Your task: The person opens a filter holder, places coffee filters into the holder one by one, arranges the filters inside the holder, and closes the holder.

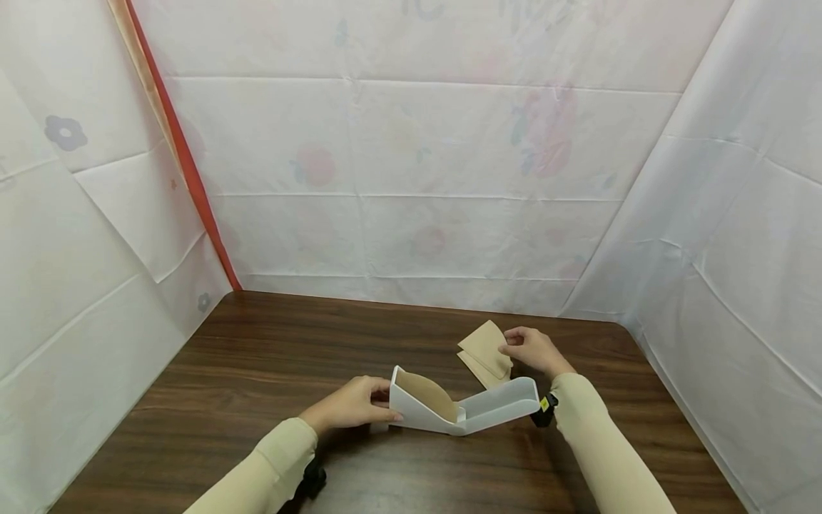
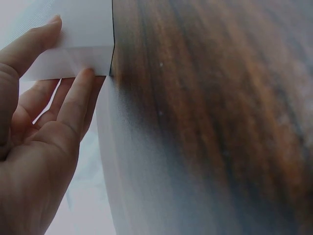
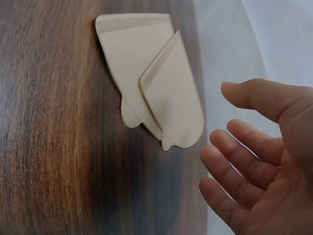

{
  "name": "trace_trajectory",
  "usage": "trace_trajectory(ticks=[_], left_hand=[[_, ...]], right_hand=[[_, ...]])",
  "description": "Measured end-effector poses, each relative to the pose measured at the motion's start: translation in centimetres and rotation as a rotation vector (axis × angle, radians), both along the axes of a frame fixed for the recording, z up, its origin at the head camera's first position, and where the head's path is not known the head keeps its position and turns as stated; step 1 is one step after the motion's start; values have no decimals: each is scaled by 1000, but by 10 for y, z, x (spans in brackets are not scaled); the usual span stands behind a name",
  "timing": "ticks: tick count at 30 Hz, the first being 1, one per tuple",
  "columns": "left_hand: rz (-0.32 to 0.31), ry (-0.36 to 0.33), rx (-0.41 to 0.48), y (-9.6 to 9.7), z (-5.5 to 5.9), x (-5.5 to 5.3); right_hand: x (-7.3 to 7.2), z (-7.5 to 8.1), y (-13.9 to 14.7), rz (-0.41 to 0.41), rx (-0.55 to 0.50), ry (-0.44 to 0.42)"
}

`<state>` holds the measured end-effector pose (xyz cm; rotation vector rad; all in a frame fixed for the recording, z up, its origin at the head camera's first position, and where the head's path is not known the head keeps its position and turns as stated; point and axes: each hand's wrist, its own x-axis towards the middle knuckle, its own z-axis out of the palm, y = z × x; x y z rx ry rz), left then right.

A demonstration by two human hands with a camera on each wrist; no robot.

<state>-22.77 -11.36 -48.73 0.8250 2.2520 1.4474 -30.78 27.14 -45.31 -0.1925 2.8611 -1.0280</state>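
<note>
Two hands are working at a dark wood-grain counter (image 1: 270,357) hung round on three sides with white sheeting printed with faint flowers (image 1: 411,178).

Item one: a white plastic V-shaped holder (image 1: 462,410) is sitting on the counter in front of me, its two arms rising left and right from a low middle. A tan, round-topped paper filter (image 1: 427,392) is standing in the left arm of it.

Item two: my left hand (image 1: 349,407) is resting against the left end wall of the holder. In the left wrist view my thumb and fingers (image 2: 78,98) are lying nearly straight, with their tips touching the white wall (image 2: 83,44), pressing on it rather than wrapping round it.

Item three: a small pile of tan paper filters (image 3: 151,81) is lying flat on the counter just behind the right arm of the holder, one filter overlapping another at an angle. The head view is showing the same pile (image 1: 484,350).

Item four: my right hand (image 1: 533,350) is hovering just beside the pile. In the right wrist view its fingers (image 3: 244,156) are spread loose and slightly curved, holding nothing, clear of the paper.
</note>
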Motion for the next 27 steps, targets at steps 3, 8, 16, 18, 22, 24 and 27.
trace_trajectory(ticks=[3, 8, 16, 18, 22, 24, 27], left_hand=[[2, 1, -1, 0, 0, 0], [-2, -3, 2, 0, 0, 1], [4, -2, -1, 0, 0, 1], [2, -5, 2, 0, 1, 1], [0, -2, 7, 0, 1, 1], [-2, -3, 6, 0, 1, 1], [-2, 0, 3, 0, 1, 1]], right_hand=[[-5, -3, -1, -14, 0, -25], [-11, -9, -1, -37, 8, -40], [-20, -16, 0, -61, 38, -65], [-22, -17, 0, -70, 49, -70], [-26, -17, 1, -88, 75, -78], [-27, -16, 0, -94, 83, -83], [-29, -15, 0, -99, 95, -94]])
